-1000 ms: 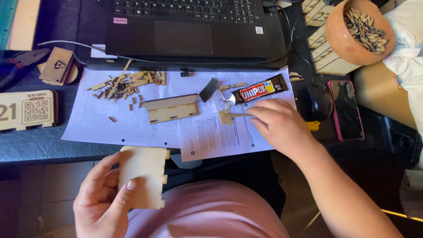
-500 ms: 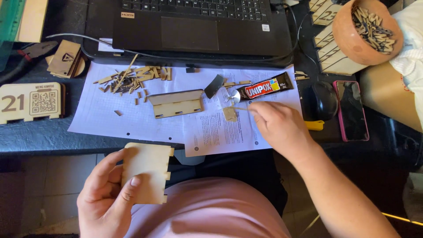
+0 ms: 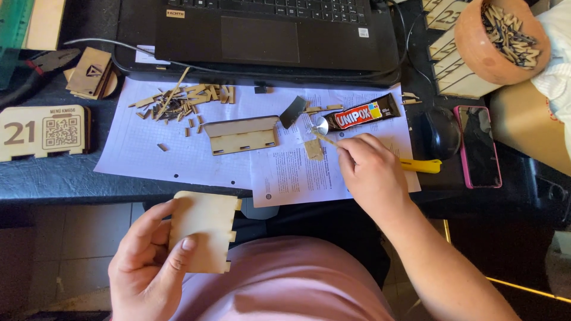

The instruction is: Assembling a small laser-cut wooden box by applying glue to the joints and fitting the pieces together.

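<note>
Pinching thin stick [image 3: 324, 138], right hand [image 3: 372, 172], glue tube [image 3: 360, 115] beside

You had bare paper [image 3: 148, 160] near the desk's front edge; scraps [image 3: 178, 104], folded wooden piece [image 3: 241, 135] and glue tube [image 3: 360, 115] blocked farther back.

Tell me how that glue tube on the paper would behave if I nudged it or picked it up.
The glue tube looks flattened and lies on its side on the paper, so it would probably slide rather than roll. Being small and thin-walled, it likely feels light and dents under a squeeze. Its nozzle end sits by the stick in the right hand, so glue there may smear.
</note>
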